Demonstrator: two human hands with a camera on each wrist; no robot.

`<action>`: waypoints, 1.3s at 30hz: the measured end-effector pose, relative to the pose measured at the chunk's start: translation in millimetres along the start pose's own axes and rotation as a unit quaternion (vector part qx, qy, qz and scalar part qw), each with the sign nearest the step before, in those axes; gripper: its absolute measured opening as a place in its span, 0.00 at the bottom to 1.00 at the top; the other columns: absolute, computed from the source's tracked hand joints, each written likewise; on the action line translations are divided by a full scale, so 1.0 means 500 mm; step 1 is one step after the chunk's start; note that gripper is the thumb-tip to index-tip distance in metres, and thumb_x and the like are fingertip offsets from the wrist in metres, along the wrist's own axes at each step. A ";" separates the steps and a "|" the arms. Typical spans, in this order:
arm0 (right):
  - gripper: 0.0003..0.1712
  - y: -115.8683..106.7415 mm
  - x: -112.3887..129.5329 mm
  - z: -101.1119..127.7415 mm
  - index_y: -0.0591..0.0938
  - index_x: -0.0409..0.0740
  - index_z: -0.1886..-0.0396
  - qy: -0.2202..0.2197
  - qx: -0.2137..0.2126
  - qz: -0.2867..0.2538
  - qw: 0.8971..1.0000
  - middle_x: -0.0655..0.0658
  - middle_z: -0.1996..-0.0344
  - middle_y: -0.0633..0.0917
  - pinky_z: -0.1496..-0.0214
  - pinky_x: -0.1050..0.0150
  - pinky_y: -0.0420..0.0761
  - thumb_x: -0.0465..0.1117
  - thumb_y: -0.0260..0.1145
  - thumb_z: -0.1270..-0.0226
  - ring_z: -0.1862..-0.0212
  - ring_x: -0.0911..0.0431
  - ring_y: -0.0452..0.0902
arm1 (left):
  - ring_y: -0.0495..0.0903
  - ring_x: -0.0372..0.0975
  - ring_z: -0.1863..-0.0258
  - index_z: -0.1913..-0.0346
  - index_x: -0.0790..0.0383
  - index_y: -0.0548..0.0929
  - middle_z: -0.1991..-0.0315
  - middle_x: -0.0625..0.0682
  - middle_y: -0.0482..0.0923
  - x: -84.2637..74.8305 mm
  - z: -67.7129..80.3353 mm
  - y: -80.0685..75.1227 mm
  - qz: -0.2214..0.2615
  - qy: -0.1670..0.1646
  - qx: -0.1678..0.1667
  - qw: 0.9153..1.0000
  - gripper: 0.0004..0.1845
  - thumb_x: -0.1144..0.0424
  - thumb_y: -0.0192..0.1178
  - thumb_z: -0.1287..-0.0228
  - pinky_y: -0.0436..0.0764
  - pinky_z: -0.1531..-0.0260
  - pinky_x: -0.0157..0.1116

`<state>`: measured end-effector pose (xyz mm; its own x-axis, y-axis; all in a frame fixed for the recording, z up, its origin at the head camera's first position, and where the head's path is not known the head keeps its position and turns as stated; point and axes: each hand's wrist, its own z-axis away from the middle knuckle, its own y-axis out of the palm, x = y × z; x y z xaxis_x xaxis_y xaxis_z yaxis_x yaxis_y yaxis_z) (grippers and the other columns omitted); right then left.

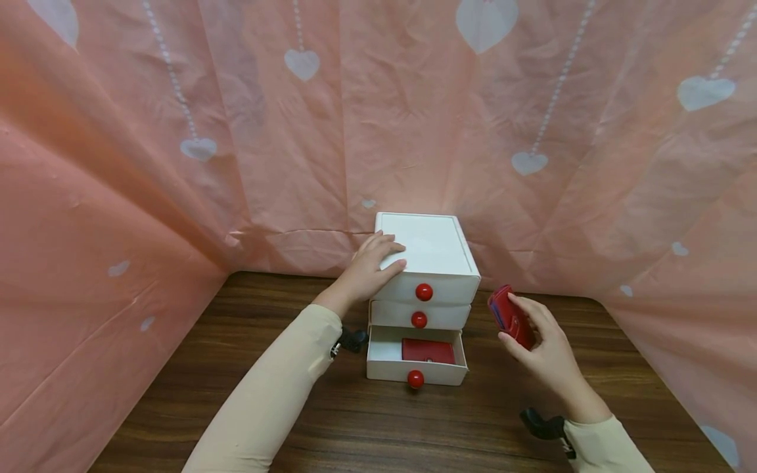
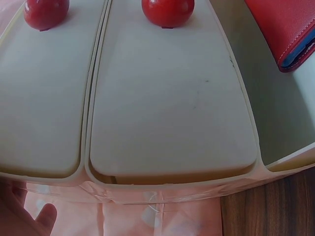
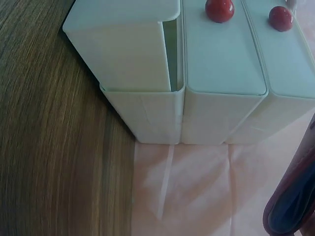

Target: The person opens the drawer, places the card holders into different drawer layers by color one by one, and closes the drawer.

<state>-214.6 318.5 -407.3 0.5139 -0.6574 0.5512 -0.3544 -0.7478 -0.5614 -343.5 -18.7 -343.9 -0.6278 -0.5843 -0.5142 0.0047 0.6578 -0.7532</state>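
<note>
A white three-drawer box (image 1: pixel 428 244) with red knobs stands on the table, its bottom drawer (image 1: pixel 384 372) pulled out. Inside that drawer lies a red wallet (image 1: pixel 427 350), whose folded edge with a blue lining shows in the left wrist view. My left hand (image 1: pixel 369 266) rests on the box's top at the left edge, fingers spread. To the right of the box, above the table, my right hand (image 1: pixel 547 348) holds a second red wallet (image 1: pixel 512 317) between thumb and fingers. Its blue inside shows at the side.
The box stands on a dark wood table (image 1: pixel 319 427), close to the back edge. Pink curtain cloth (image 1: pixel 408 118) with white hearts hangs behind and along both sides. Its two upper drawers, with a middle knob (image 1: pixel 419 320), are closed.
</note>
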 end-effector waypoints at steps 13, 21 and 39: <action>0.42 0.019 0.001 0.000 0.75 0.45 0.31 -0.036 0.068 -0.054 0.996 0.46 0.35 0.72 0.50 0.78 0.74 0.27 0.77 0.48 0.42 0.66 0.70 | 0.48 0.48 0.22 0.35 0.56 0.78 0.27 0.56 0.64 0.000 0.002 -0.003 -0.006 0.004 -0.004 1.000 0.23 0.49 0.55 0.25 0.49 0.27 0.56; 0.43 0.025 0.008 0.000 0.76 0.47 0.32 -0.056 0.079 -0.044 0.994 0.47 0.35 0.73 0.49 0.79 0.73 0.29 0.79 0.50 0.41 0.66 0.68 | 0.48 0.48 0.22 0.35 0.55 0.78 0.27 0.55 0.64 -0.001 0.002 -0.002 -0.007 0.003 -0.003 1.000 0.22 0.49 0.55 0.25 0.49 0.27 0.56; 0.41 0.050 0.020 -0.016 0.78 0.55 0.33 -0.085 0.146 -0.003 0.986 0.49 0.35 0.74 0.54 0.62 0.81 0.38 0.80 0.49 0.40 0.57 0.66 | 0.48 0.48 0.22 0.36 0.56 0.78 0.27 0.56 0.64 0.000 0.004 -0.003 -0.004 0.002 -0.007 1.000 0.22 0.49 0.56 0.26 0.48 0.27 0.55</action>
<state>-224.5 292.4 -411.0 0.6482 -0.6091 0.4570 -0.1239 -0.6765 -0.7259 -342.0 -20.6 -343.7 -0.6310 -0.5871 -0.5071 -0.0105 0.6601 -0.7511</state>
